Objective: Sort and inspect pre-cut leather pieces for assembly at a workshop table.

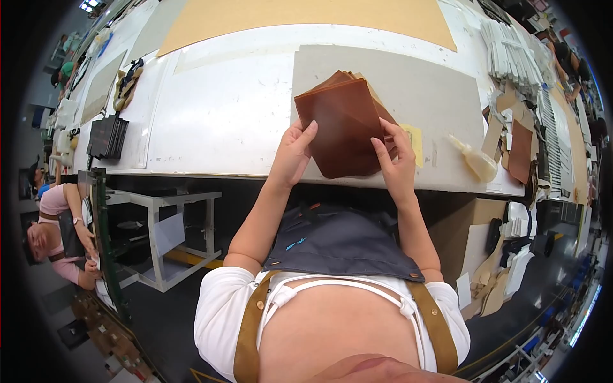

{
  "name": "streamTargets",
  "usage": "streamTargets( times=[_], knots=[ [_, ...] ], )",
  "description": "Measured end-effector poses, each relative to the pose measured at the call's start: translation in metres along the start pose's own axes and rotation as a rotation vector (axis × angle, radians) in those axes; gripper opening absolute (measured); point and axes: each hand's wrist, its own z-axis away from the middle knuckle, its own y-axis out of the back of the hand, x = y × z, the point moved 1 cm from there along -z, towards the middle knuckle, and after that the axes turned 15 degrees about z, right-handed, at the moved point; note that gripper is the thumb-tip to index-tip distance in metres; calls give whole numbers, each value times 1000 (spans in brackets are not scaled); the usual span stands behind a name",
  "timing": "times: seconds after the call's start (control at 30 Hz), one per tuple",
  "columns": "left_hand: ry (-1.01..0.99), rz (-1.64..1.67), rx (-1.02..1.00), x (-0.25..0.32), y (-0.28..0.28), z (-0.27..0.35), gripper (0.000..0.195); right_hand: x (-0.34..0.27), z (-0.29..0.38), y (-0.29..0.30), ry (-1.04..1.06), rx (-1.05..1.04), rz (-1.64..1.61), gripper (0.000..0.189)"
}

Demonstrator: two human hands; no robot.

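Observation:
A stack of reddish-brown leather-like sheets (341, 129) is held up over the near edge of the white worktable, its layers fanned at the top, with tan edges showing behind. My left hand (296, 151) grips the stack's left edge, thumb on the front face. At the right edge, my right hand (396, 155) has its thumb at the front and its fingers among or behind the layers. A grey board (431, 91) lies on the table beyond the stack, and a yellow paper piece (413, 143) lies just right of my right hand.
A glue-like squeeze bottle (480, 164) lies at the right near edge, beside brown pieces (520, 152) and bundled white strips (510, 55). A large tan sheet (306, 19) covers the far side. Dark stacked pieces (108, 138) stand left. A co-worker (60, 230) is at the far left.

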Motion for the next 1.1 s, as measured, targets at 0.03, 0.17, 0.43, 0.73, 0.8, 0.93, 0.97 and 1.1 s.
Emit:
streamTargets(
  times=[0.03,0.17,0.43,0.73,0.8,0.93,0.97,1.1],
  knots=[
    [2,-1,-1,-1,-1,0,31,-1,1,-1,-2,1,0,37],
    [-69,2,3,-1,-2,0,30,-6,7,-4,158,115,122,45],
    [-159,-61,16,1,-6,4,32,-14,15,-10,377,210,429,60],
    [-309,-182,50,5,-14,12,31,-19,16,-14,388,184,398,64],
    [-326,-205,70,5,-16,14,31,-21,17,-14,379,191,418,65],
    [-350,-239,78,7,-18,17,31,-27,21,-18,355,205,388,62],
    [-345,-244,78,8,-17,17,31,-28,22,-18,363,228,311,54],
    [-306,-255,33,6,-16,18,30,-26,26,-17,164,114,-104,30]
  ],
)
